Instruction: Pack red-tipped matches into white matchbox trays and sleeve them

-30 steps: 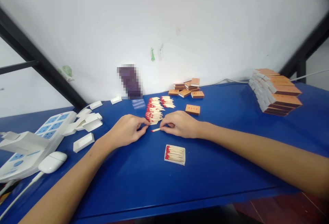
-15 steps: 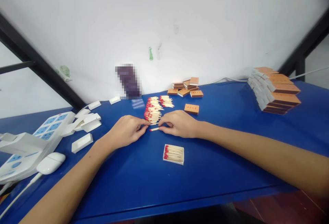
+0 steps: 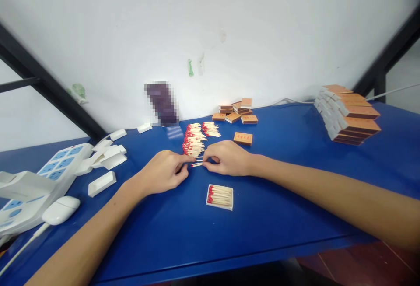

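Observation:
A few red-tipped matches (image 3: 198,164) lie side by side on the blue table between my hands. My left hand (image 3: 164,172) reaches in from the left with its index finger stretched onto their head ends, the thumb apart below it. From the right, my right hand (image 3: 226,158) has thumb and index finger closed at the plain ends of the matches. Just beyond the fingertips is a heap of matches (image 3: 194,146), with a smaller bunch of matches (image 3: 211,129) behind it. Nearer to me sits a white matchbox tray (image 3: 220,207) holding a layer of matches.
An orange matchbox (image 3: 243,138) lies beyond my right hand, and several matchboxes (image 3: 232,117) are piled by the wall. Stacked matchboxes (image 3: 357,124) stand far right. On the left are empty white trays (image 3: 102,184), a power strip (image 3: 62,163) and a white cabled device (image 3: 61,210).
My left index finger has moved right and straightened over the match heads, and the thumb has parted from it. My right hand stays almost in place. The view has shifted slightly.

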A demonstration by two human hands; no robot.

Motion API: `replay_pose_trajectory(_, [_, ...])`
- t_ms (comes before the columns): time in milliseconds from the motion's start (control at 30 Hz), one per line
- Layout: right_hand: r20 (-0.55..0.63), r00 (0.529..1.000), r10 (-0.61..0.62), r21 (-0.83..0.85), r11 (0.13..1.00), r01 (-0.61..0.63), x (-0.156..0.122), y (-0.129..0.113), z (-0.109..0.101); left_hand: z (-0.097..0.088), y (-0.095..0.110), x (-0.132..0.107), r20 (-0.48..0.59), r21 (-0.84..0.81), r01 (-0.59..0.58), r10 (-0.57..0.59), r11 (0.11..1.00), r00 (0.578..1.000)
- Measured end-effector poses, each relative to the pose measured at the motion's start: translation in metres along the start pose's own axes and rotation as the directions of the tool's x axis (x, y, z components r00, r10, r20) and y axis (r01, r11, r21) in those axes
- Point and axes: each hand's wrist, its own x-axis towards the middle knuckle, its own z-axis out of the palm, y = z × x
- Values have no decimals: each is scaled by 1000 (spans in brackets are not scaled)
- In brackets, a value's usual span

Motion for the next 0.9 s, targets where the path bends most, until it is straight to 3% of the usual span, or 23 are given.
replay_pose_trajectory(233, [-15, 1000, 2, -9, 1000, -2, -1, -1, 1, 1, 7, 1, 24, 34, -35, 34, 999, 999])
replay_pose_trajectory(667, [-84, 991, 103, -102, 988, -112, -1, -5, 0, 2, 7, 1, 45, 23, 26, -27, 999, 999])
replay_pose_trajectory(900, [-33, 998, 50, -52, 997, -52, -1, -4, -2, -1, 9, 1, 31, 17, -1, 1, 1000, 1000])
